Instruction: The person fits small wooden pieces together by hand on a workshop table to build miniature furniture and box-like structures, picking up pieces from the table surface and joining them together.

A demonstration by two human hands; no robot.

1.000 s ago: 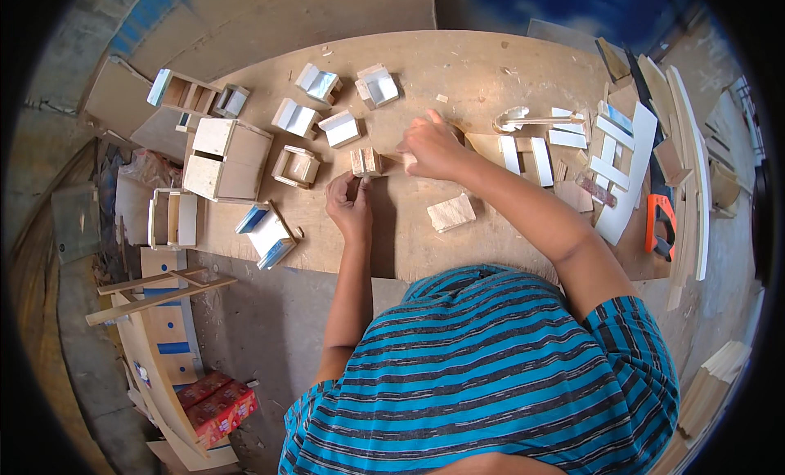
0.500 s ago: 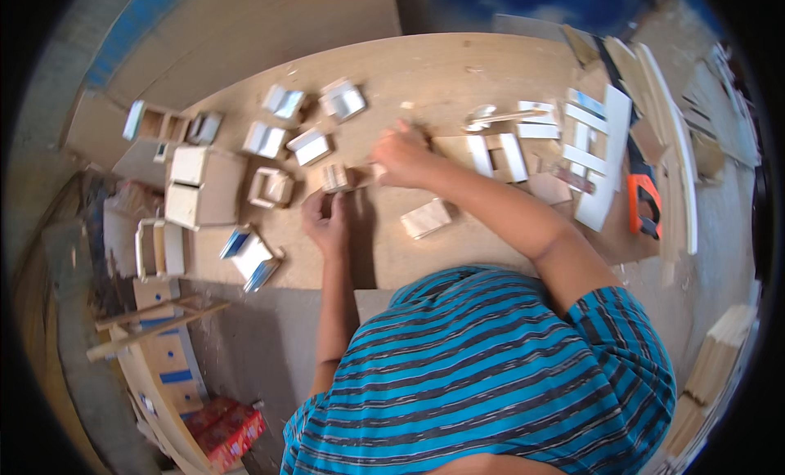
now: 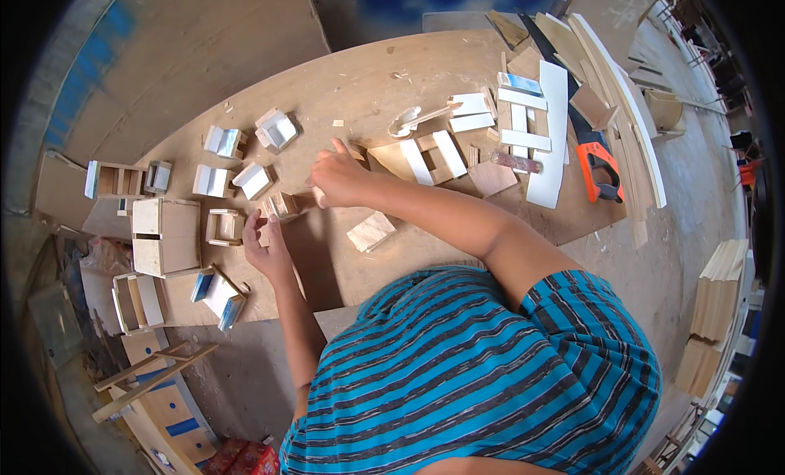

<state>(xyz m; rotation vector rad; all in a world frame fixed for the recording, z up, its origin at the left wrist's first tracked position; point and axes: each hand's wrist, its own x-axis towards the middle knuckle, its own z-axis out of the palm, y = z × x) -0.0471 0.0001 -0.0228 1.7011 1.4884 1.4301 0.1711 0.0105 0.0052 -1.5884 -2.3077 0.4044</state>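
Note:
A small open wooden box (image 3: 282, 205) lies on the plywood worktop (image 3: 368, 74), left of centre. My left hand (image 3: 266, 250) reaches up from below and holds the box's lower left side with its fingertips. Coming in from the right, my right hand (image 3: 339, 179) is curled against the box's right end, thumb raised. Whether that fist hides a small piece I cannot tell. My blue striped shirt fills the lower part of the view.
Several small white-lined boxes (image 3: 274, 130) lie behind the hands, and a larger wooden box (image 3: 163, 236) stands to the left. A loose wood block (image 3: 372, 230) lies close by. White strips (image 3: 523, 115), an orange-handled saw (image 3: 597, 160) and stacked planks (image 3: 715, 311) are to the right.
My head has shifted, so the whole worktop sits differently in the picture. Both hands stay at the small box, and the right hand has drawn a little closer to it.

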